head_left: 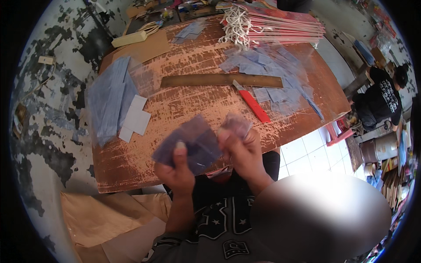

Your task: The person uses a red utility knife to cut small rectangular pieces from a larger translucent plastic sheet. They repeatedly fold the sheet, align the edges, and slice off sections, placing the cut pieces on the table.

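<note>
Some bluish plastic sheeting (197, 133) sits in closed left grip (177, 173), thumb (180, 155) on top, probably against slipping; closed right grip (242, 151) pinches smaller, clearer plastic piece (239, 124), both held at near edge of tabletop (131, 164). Beyond, we tag red utility knife (255, 107), blade tip (236, 83) over flat ruler (197, 80), likely parked within reach.

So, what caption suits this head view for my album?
Left hand gripping purplish plastic, right hand pinching another translucent piece, at a worn table bearing a red cutter.
</note>
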`<control>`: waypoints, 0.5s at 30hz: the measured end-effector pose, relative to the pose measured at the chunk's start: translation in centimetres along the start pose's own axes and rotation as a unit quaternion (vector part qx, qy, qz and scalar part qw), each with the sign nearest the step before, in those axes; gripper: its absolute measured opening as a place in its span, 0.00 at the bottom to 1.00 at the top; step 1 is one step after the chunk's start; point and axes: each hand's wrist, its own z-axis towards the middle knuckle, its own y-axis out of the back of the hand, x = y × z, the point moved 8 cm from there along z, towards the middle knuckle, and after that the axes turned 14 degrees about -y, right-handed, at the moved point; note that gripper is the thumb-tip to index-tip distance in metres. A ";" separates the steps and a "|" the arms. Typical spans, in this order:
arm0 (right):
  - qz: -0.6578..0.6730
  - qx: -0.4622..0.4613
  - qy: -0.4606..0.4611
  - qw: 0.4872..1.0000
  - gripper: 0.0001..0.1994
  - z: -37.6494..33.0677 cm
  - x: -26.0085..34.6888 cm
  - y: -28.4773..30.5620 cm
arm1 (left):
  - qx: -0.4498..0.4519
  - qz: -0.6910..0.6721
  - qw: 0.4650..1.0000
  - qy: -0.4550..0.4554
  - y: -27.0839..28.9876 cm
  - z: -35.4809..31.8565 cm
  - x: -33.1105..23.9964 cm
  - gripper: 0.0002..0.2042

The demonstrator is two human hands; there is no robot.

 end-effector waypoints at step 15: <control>0.000 -0.044 -0.147 0.988 0.23 3.8 -2.3 7.7 | -0.015 -0.076 0.981 0.176 0.1 -0.2 4.1 0.11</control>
